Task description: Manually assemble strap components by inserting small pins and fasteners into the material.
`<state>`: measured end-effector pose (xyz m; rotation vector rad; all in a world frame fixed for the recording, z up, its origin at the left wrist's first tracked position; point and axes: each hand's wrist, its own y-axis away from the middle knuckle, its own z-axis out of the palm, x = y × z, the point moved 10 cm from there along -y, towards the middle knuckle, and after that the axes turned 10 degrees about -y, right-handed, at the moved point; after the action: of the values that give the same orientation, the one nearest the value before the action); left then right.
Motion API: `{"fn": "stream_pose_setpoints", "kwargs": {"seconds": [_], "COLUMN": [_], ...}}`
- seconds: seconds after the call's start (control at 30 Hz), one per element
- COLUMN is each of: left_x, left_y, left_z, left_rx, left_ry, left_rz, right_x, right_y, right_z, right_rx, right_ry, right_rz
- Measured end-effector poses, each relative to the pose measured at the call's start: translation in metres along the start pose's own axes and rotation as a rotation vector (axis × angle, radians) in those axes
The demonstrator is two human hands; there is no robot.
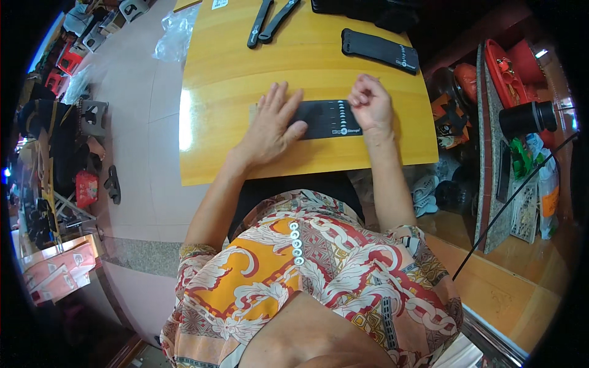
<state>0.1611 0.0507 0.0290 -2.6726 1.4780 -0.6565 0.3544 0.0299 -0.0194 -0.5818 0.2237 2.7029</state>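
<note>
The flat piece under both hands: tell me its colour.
Black flat piece, with small white markings near its right end; the head view shows it.

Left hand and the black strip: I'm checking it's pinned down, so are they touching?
Touching. The head view shows the left hand lying flat across the black strip's left end.

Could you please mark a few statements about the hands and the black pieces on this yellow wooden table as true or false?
1. The left hand lies flat on the flat black rectangular card. True.
2. The right hand is spread flat. False: its fingers are curled at the card's right end.
3. A second black card lies farther up the yellow wooden table. True.
4. The two long black strips lie under the left hand. False: they lie at the far edge.
</note>
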Motion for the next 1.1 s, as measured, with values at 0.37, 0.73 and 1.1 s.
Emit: {"fn": "stream_pose_setpoints", "kwargs": {"seconds": [0.37,0.73,1.1], "left_x": [-0.06,-0.064,-0.082], "left_y": [0.011,0.025,0.033], "left_z": [-0.031,-0.017,-0.03], "left_rx": [0.098,0.106,0.331], "left_ry": [-0.315,-0.455,-0.134], "left_rz": [-0.193,-0.296,-0.336], "right_x": [-0.022,-0.018,-0.012], "right_y": [0.066,0.051,0.052], "right_z": [0.053,0.037,0.055], "right_rx": [0.175,0.153,0.078], "right_ry": [2.089,1.881,1.816], "right_rz": [-0.484,-0.216,-0.445]}}
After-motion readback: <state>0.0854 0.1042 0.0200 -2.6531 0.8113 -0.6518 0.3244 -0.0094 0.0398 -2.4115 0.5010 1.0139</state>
